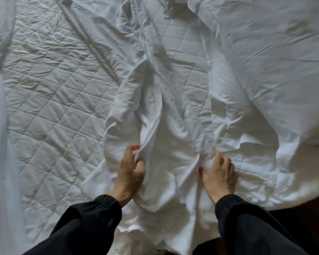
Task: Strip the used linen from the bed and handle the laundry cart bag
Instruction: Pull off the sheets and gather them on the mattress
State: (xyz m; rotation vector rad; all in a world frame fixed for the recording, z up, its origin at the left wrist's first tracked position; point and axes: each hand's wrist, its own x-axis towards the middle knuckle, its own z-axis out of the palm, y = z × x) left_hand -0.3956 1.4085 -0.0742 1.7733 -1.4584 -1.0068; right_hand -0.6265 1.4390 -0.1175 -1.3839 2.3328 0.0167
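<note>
At near bed edge: left hand (130, 166) and right hand (219, 172) each clench bunched white sheet (166, 137), apparently gathering it toward body for removal; quilted mattress pad (50, 100) exposed beneath.

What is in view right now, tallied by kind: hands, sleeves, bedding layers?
Hands: 2, left hand and right hand, each gripping the white sheet.
Black sleeves: 2, left sleeve and right sleeve.
White sheet: 1, though separate pieces cannot be told.
Quilted mattress pad: 1.
Total: 6.
</note>
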